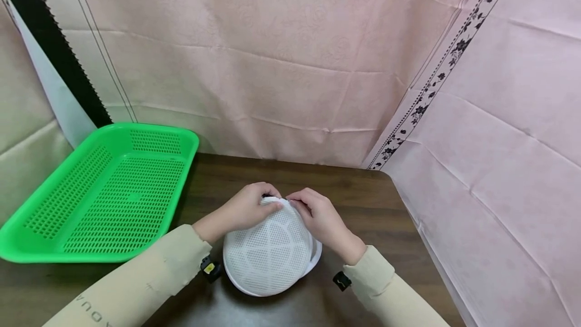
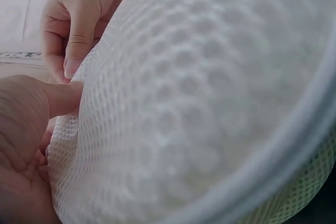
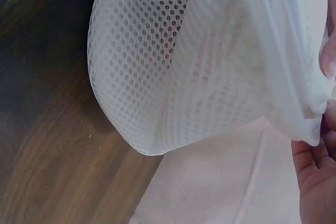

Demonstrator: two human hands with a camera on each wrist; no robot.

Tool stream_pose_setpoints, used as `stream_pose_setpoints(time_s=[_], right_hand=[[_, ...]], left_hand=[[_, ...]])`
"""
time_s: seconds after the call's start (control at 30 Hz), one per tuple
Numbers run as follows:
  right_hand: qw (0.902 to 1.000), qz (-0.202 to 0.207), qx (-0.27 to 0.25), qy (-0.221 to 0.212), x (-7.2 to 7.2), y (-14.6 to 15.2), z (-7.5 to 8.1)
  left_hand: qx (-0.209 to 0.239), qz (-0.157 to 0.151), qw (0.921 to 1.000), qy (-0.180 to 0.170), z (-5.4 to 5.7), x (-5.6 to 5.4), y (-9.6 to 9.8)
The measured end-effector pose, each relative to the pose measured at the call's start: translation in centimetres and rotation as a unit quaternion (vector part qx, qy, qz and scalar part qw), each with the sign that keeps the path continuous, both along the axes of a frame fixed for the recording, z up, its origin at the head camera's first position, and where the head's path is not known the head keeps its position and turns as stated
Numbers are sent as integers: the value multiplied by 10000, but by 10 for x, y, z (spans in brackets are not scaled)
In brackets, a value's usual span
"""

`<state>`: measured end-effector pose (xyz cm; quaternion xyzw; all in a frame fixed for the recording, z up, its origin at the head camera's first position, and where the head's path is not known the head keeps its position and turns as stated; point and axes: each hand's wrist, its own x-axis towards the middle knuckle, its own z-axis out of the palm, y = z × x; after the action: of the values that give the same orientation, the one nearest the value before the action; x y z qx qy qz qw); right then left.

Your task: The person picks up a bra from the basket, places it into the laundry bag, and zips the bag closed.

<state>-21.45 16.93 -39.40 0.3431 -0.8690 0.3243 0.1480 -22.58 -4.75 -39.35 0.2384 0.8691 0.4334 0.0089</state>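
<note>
A round white mesh laundry bag (image 1: 268, 254) stands tilted on the table in front of me, its pale piped rim (image 2: 262, 174) facing the left wrist camera. My left hand (image 1: 254, 206) grips its top edge, thumb on the near mesh face and fingers behind. Close beside it, my right hand (image 1: 317, 216) pinches the same edge between thumb and fingers. A small dark patch shows beside the left fingers at the edge. In the right wrist view, the mesh side (image 3: 142, 77) spreads wide and fingers hold its white fabric edge (image 3: 283, 77).
A green plastic basket (image 1: 192, 158) with slotted sides sits on the left of the brown wooden table (image 1: 363, 201). Pale cloth curtains (image 1: 254, 64) hang behind and on both sides. Black cameras (image 1: 211, 269) are strapped at the wrists.
</note>
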Motion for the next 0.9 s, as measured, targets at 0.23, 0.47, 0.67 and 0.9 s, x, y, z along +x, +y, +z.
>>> stream_pose_setpoints(time_s=[0.23,0.47,0.67,0.9], right_hand=[[9998,-120,95,105,-1,0,-1],[9995,-172,172,184,-1,2,-2],[9995,-163,200,201,-1,3,-4],[9992,-222,219,245,-1,6,-5]], left_hand=[[99,0,9998,148,-3,-2,0],[117,-14,9999,99,-4,-2,0],[111,-88,9998,165,-6,-3,-1],[170,-124,9993,308,-8,-6,-3]])
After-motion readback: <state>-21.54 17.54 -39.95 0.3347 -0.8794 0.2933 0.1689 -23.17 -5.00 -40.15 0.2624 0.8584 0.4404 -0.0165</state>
